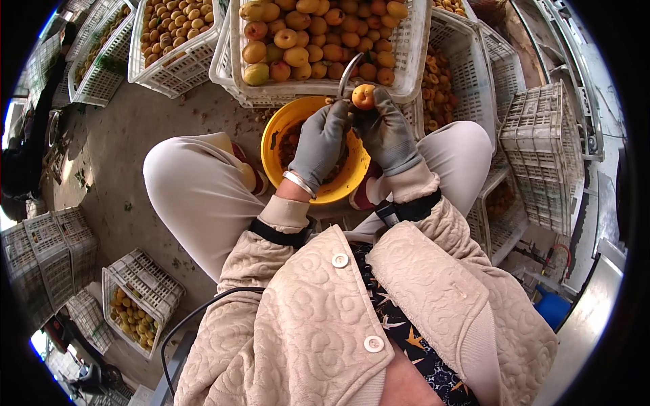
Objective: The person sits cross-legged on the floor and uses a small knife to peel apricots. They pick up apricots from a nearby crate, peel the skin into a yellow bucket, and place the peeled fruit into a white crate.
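Observation:
My left hand [318, 144], in a grey glove, grips a small tool with a curved metal blade [348, 73], its tip pointing up and to the right. In my grey-gloved right hand [388, 133] is an orange apricot [363, 96], pinched between thumb and fingers close beside the blade. Both hands are nearly touching above a yellow plastic bucket [271, 157], which stands between my knees and holds dark brownish bits. Beyond the hands a white plastic crate [325, 90] is heaped with whole apricots [297, 56]. My fingers hide the tool's handle.
Halved apricots [435, 86] fill a lower crate at the right. More fruit crates stand at the upper left [175, 68] and lower left [144, 279]. Stacked white crates [543, 157] rise beside my right knee. Leaf scraps lie on the concrete floor [122, 152].

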A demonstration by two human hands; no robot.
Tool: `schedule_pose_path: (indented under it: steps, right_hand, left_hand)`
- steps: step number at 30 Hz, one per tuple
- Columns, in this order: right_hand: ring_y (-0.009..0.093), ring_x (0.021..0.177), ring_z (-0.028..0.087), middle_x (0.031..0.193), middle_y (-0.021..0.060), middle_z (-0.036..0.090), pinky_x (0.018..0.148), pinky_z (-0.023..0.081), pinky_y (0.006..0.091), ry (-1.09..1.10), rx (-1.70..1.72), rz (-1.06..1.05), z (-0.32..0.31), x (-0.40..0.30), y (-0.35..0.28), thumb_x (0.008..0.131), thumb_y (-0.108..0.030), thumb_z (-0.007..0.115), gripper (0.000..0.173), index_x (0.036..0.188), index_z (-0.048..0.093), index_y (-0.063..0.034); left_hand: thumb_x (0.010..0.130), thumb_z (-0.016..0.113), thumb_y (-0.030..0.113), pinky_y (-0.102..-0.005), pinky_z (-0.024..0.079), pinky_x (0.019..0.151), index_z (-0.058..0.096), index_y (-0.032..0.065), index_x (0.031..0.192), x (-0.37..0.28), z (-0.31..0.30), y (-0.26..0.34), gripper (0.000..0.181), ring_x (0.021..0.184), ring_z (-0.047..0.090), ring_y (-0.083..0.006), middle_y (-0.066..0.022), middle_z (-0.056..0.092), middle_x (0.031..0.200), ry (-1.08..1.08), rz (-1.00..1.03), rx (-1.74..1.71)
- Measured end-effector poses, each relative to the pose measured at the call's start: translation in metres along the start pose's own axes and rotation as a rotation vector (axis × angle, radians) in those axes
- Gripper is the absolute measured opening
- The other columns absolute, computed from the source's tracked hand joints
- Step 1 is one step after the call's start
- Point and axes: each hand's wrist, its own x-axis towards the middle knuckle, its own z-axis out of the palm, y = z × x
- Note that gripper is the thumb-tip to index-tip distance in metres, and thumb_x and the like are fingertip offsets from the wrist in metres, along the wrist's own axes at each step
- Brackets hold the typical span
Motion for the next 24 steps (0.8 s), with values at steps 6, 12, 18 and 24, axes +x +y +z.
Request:
schedule_pose_path:
  steps: [6,12,18,24]
  right_hand:
    - [0.012,0.088,0.063,0.098,0.0042,0.066,0.082,0.053,0.0253,0.075,-0.197,-0.102,-0.009,0.003,0.006,0.103,-0.02,0.056,0.02,0.113,0.06,-0.0033]
    - [0.012,0.088,0.063,0.098,0.0047,0.066,0.082,0.052,0.024,0.084,-0.226,-0.09,-0.008,0.004,0.006,0.102,-0.018,0.056,0.019,0.114,0.059,-0.0024]
    - [0.013,0.096,0.062,0.108,0.0067,0.065,0.088,0.051,0.0262,0.014,-0.333,-0.161,-0.002,0.001,0.004,0.099,-0.017,0.061,0.025,0.12,0.057,-0.0028]
    - [0.015,0.099,0.064,0.11,0.0071,0.065,0.091,0.052,0.0268,-0.067,-0.14,0.025,0.002,-0.001,-0.008,0.096,-0.018,0.066,0.032,0.122,0.057,-0.001]
  left_hand:
    - [0.102,0.054,0.034,-0.0381,0.05,0.069,0.065,-0.0045,0.098,-0.007,0.007,-0.002,0.04,0.073,0.067,-0.0325,-0.02,0.068,0.078,0.033,0.026,0.373]
    - [0.103,0.052,0.035,-0.0336,0.048,0.071,0.065,-0.0043,0.102,-0.008,0.007,0.008,0.042,0.072,0.061,-0.0199,-0.0155,0.066,0.079,0.002,-0.044,0.444]
    - [0.103,0.051,0.035,-0.0349,0.049,0.072,0.064,-0.0047,0.1,-0.008,0.006,0.0,0.042,0.074,0.062,-0.0211,-0.0155,0.066,0.079,-0.045,-0.069,0.483]
    - [0.103,0.054,0.034,-0.0331,0.049,0.069,0.065,-0.0031,0.099,-0.007,0.0,-0.01,0.039,0.072,0.062,-0.0206,-0.0136,0.067,0.079,-0.041,0.013,0.28]
